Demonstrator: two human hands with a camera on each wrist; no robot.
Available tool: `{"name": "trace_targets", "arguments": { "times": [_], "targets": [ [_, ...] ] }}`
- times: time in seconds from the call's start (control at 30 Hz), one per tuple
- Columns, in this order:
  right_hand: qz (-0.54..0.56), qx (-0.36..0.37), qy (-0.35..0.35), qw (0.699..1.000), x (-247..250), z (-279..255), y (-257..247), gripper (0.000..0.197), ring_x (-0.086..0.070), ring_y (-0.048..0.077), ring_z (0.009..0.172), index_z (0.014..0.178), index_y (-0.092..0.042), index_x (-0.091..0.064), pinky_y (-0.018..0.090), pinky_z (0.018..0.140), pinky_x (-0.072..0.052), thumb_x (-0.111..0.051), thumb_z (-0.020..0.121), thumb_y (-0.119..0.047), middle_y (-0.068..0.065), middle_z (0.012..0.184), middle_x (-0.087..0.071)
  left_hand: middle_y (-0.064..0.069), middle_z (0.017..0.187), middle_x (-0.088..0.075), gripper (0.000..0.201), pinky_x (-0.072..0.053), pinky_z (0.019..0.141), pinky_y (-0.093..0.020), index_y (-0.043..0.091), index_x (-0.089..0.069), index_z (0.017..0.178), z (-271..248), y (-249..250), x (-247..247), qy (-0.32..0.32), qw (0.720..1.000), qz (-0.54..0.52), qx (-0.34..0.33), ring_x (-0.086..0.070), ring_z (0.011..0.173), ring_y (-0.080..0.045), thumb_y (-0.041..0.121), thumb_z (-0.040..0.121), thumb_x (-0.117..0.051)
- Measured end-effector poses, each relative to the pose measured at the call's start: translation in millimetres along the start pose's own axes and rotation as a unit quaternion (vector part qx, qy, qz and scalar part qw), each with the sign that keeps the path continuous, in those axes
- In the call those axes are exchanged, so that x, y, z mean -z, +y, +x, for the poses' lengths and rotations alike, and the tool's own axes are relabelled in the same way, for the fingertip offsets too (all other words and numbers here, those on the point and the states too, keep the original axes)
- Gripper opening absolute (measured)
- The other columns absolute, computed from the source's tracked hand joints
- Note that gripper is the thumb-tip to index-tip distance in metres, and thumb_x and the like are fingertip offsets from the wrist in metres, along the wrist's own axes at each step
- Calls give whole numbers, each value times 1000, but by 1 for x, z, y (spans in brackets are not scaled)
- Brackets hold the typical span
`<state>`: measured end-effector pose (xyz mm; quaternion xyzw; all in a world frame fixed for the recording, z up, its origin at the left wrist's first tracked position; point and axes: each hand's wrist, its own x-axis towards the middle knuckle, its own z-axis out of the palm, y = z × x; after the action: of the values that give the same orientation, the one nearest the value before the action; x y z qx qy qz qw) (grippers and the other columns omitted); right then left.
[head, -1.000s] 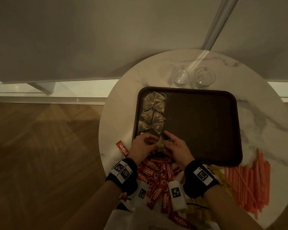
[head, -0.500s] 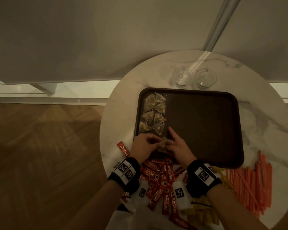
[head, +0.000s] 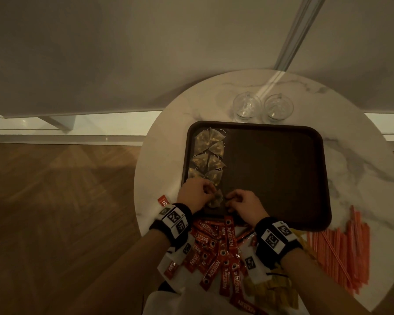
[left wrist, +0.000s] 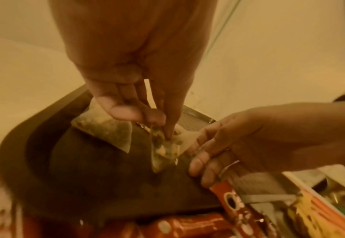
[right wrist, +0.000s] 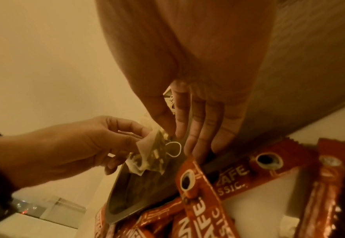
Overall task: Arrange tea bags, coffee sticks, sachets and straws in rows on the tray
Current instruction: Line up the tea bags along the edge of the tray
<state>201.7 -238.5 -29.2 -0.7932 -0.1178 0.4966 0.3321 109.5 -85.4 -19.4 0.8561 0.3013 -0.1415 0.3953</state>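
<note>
A dark brown tray lies on a round marble table. Several pyramid tea bags form a column along the tray's left side. At the tray's near left corner my left hand pinches one more tea bag between thumb and fingers; the wrist view shows this tea bag standing on edge beside a flat one. My right hand is just right of it, and its straight fingers touch the bag's corner and the tray.
Red coffee sticks lie heaped by the tray's near edge under my wrists. Yellow sachets are at the near right, orange straws right of the tray. Two glasses stand behind the tray. Most of the tray floor is bare.
My right index finger, stretched out onto the tray half a second ago, has drawn back to the tea bag. My left hand keeps its pinch at the same corner.
</note>
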Motion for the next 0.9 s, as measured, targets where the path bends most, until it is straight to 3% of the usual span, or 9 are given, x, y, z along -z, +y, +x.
{"name": "trace_targets", "arguments": {
  "times": [0.1,0.17,0.3,0.37,0.57,0.67,0.8,0.9],
  "targets": [
    [-36,5,-7,999,2,1,0,17,-70,21,82,99,-17,-63,19,62,-48,-60,89,-3,12,96,-72,4,103,-68,15,-53,85,-30,23,-72,102,8,9,3,-17,993,104,-53,-63,94,-12,24,90,-63],
    [-53,4,-7,999,1,2,-1,18,-69,20,82,103,-14,-63,16,58,-45,-59,89,-3,11,97,-72,2,107,-68,19,-53,88,-33,22,-70,109,11,13,6,6,985,146,-88,-63,99,-15,25,92,-60],
    [-105,17,-14,994,-1,5,-9,22,-62,13,82,111,-11,-63,16,64,-45,-65,89,-9,1,89,-65,5,107,-68,21,-49,84,-26,23,-69,111,13,7,21,93,979,138,-114,-61,98,-12,26,94,-56],
    [-130,23,-10,991,-3,6,-11,22,-60,12,84,109,-11,-64,19,70,-47,-68,88,-14,-1,90,-63,8,105,-67,20,-47,80,-23,25,-70,109,9,0,28,103,978,140,-111,-61,95,-10,28,94,-56],
    [-134,37,-40,989,-9,5,-16,16,-60,9,79,98,-16,-66,19,66,-47,-69,88,-28,-6,85,-62,3,98,-67,22,-54,79,-32,24,-68,105,-7,-13,15,-5,975,203,-91,-63,90,-16,37,92,-56],
    [-136,46,-45,989,-14,6,-16,12,-62,10,81,94,-19,-66,17,66,-47,-68,89,-29,-3,88,-65,2,104,-66,24,-52,78,-31,25,-61,111,-8,-14,-1,-16,977,192,-90,-64,94,-18,36,91,-56],
    [-123,44,1,991,-18,10,-14,25,-65,17,72,82,-10,-68,26,61,-52,-69,86,-35,5,81,-68,-2,113,-64,31,-52,83,-36,22,-56,120,-5,-11,-10,-28,978,191,-76,-63,100,-23,33,91,-56],
    [-93,37,22,995,-22,12,-14,29,-67,21,72,83,-12,-68,39,68,-58,-61,90,-39,7,80,-70,-4,110,-65,29,-51,82,-35,18,-58,119,-2,-6,-8,-34,978,195,-72,-64,98,-23,31,93,-54]
  ]
}}
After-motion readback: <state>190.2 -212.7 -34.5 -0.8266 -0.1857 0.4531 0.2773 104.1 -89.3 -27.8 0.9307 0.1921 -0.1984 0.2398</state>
